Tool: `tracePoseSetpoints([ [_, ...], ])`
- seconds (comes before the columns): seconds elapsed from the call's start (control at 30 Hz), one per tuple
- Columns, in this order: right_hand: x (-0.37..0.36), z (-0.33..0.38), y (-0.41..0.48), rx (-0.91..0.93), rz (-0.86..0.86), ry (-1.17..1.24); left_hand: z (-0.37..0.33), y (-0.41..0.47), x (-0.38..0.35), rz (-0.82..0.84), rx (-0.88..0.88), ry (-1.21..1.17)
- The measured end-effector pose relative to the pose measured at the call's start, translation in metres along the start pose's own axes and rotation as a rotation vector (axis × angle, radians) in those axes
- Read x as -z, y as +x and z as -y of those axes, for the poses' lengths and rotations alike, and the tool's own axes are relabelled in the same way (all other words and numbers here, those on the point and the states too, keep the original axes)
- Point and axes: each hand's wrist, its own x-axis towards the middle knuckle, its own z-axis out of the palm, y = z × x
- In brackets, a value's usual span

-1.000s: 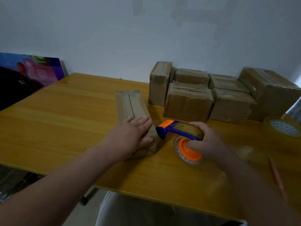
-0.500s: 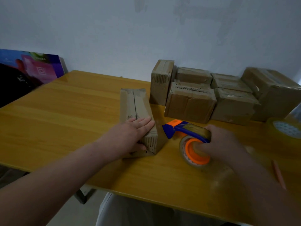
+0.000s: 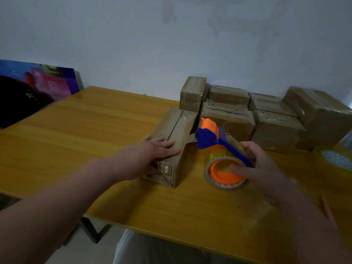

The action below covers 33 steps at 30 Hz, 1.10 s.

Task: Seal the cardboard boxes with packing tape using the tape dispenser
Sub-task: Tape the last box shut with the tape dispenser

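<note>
**Desk:** Where are your hands right now?

**Operator:** My left hand lies flat on the near part of the cardboard box. The fingers are straight and pressing on its top, and the thumb hangs over the near end face.

**Desk:** And the other one?

**Operator:** My right hand grips the tape dispenser with its fingers curled round the blue handle. The thumb rests on the orange hub of the tape roll. The dispenser's orange and blue head points away from that hand, up and to the left, just beside the box's right side.

**Desk:** Is any tape on the box?

**Operator:** A strip of tape runs from the head to the box's right top edge, just ahead of my left fingertips. The seam along the top shows as a dark line beyond those fingers.

**Desk:** What's around you?

**Operator:** Beyond my right hand, the other boxes stand packed together. To the right of that hand, a spare roll lies flat at the edge of view. A thin orange stick lies beside my right forearm, too blurred to name. The table is under both hands.
</note>
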Motion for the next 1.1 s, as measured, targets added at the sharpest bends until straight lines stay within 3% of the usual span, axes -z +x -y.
tracePoseSetpoints([
  [0.1,-0.005,0.004,0.001,0.068,-0.010,0.025,-0.016,-0.010,0.013,-0.257,0.177,-0.371],
  [0.2,-0.010,0.007,0.002,0.139,-0.016,0.032,-0.031,-0.014,0.025,-0.407,0.347,-1.046],
  [0.3,-0.014,0.011,0.003,0.198,-0.027,-0.035,-0.040,-0.010,0.031,-0.237,0.506,-1.548],
  [0.37,-0.016,0.012,0.003,0.223,-0.026,-0.066,-0.042,-0.007,0.031,-0.121,0.562,-1.706],
  [0.5,-0.020,0.013,0.000,0.292,-0.037,-0.167,-0.043,-0.005,0.030,-0.199,0.566,-1.729],
  [0.73,-0.019,0.033,-0.010,0.342,0.002,-0.252,-0.026,-0.009,0.026,-0.359,0.598,-1.459],
  [1.1,0.005,0.035,-0.024,0.343,0.064,-0.317,0.020,-0.033,0.017,-0.541,0.736,-1.275],
])
